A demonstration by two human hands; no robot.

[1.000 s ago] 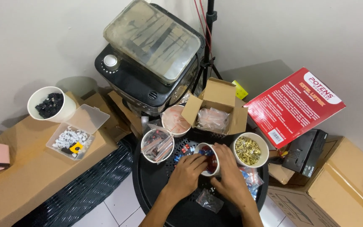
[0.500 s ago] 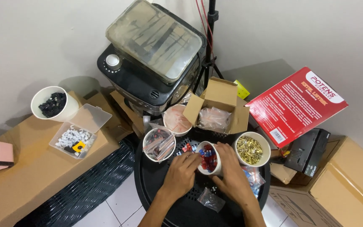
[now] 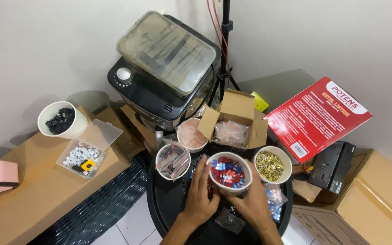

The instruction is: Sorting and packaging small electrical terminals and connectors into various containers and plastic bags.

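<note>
A white paper cup [image 3: 229,171] full of small red and blue pieces stands on a round black table [image 3: 164,204]. My left hand [image 3: 201,196] wraps the cup's left side and my right hand [image 3: 249,204] cradles its lower right. Around it stand a cup of small clear bags [image 3: 172,161], a cup of brass-coloured pieces [image 3: 272,164] and a pinkish cup [image 3: 191,134]. Small clear bags [image 3: 229,221] lie under my wrists.
An open cardboard box [image 3: 235,120] sits behind the cups, with a black appliance with a clear lid [image 3: 164,68] further back. Left: a cardboard surface [image 3: 23,199] holding a cup of black bits [image 3: 61,120] and a clear tray [image 3: 88,148]. Right: a red box [image 3: 317,116].
Both hands have moved up and closed around the cup of red and blue pieces. The camera has dipped slightly.
</note>
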